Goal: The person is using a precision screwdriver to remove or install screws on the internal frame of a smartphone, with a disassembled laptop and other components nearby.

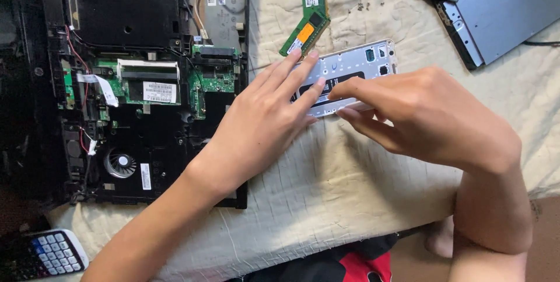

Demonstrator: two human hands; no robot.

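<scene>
— What are the hands on, over there beside the opened laptop base [146, 83]?

— A flat silver metal plate [350, 72], a bracket or cover of some kind, lying on the cloth just to the right of the laptop base. It's thin, rectangular, with small square cutouts near its far end and a dark label strip along the middle.

— Is it gripped?

— Not lifted, as far as I can see. The left hand [262, 124] lies open and nearly flat, fingers stretched out, fingertips pressing on the near end of the plate. The right hand [426, 112] is curled, thumb and forefinger pinched close at the plate's lower edge; whether they have anything small between them I cannot tell.

— How would you do that well?

— I'd judge the flat hand should keep steady pressure so the plate doesn't skate on the cloth, and the pinch should work along the edge gently, since thin sheet metal bends easily.

— What else is about?

— A green memory stick [308, 16] just beyond the plate, a grey optical drive [501, 13] farther right of the laptop base, a calculator [49, 253] at its near left corner. The counter [350, 188] is covered in a creased, off-white woven cloth.
</scene>
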